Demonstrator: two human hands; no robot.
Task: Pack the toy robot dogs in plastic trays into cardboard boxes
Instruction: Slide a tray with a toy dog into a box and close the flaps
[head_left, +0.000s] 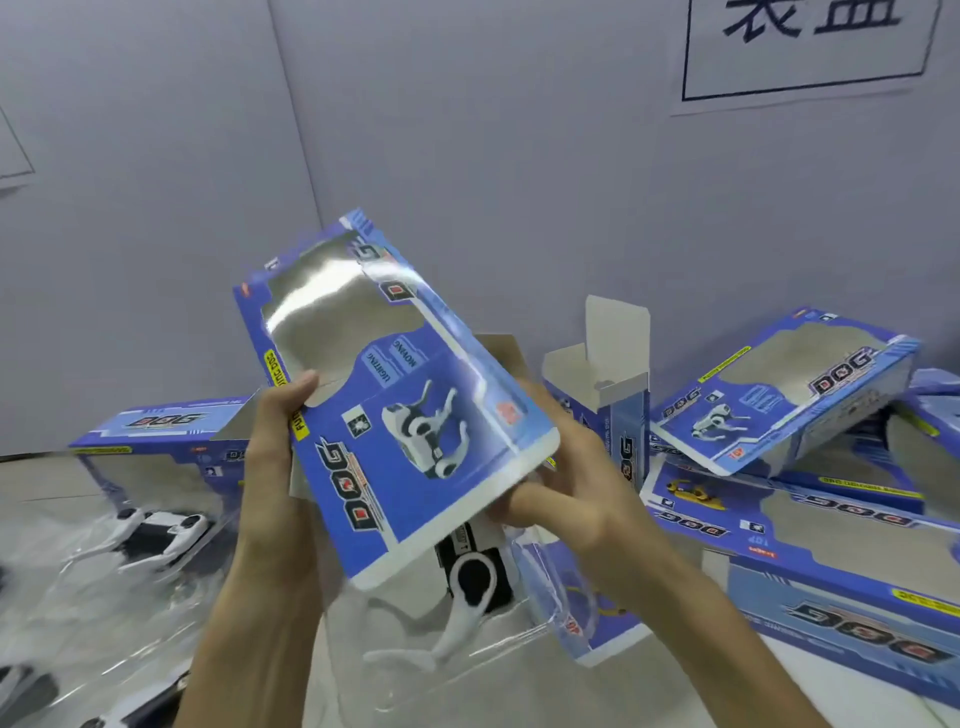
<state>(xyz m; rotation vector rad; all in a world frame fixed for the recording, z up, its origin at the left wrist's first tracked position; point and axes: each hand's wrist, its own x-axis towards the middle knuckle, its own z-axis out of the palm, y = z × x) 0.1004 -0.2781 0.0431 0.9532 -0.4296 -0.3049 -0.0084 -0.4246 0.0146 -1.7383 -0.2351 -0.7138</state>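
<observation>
Two grips pinch the tilted blue box (410, 431), left hand (270, 447) at its side, right hand (566, 504) underneath.

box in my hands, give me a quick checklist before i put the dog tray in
1. Left hand grip on the box side edge: ok, thumb on the front.
2. Right hand grip on the box's near end: ok, fingers under the flap.
3. Box squared up into full shape: not ok, it looks flattened.
4. Dog within reach: ok, it lies right under the box.
5. Dog seated properly in its tray: cannot tell, the box hides part of it.
6. Box end open for the tray: cannot tell.
</observation>
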